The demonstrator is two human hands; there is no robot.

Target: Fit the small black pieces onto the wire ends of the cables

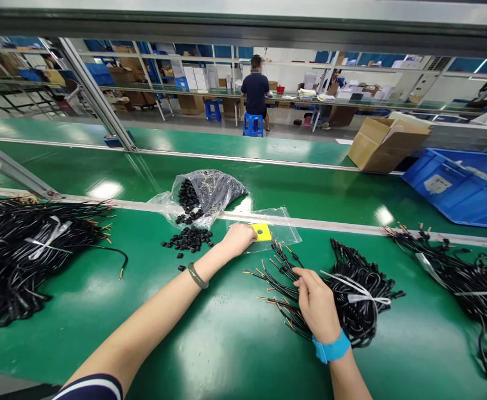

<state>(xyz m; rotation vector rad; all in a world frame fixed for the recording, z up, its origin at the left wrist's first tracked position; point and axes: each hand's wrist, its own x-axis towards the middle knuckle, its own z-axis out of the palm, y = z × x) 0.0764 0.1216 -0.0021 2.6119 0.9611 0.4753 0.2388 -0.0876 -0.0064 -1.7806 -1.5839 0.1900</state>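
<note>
My left hand (240, 239) is closed at the left edge of a yellow card (262, 232) with a hole in it. Its fingertips pinch that edge, over a clear plastic bag (291, 230). My right hand (319, 304) curls over the stripped wire ends of a bundle of black cables (357, 278) tied with a white strap. Its fingers appear closed on one cable, partly hidden behind them. Small black plastic parts (191, 239) lie loose left of my left hand, spilling from a clear bag of black parts (216, 189).
More tied black cable bundles lie at the left (30, 250) and right (472, 283). A blue bin (460, 183) and an open cardboard box (387, 141) stand at the back right. Metal posts (95, 94) rise from the green table. A person (255, 86) sits beyond.
</note>
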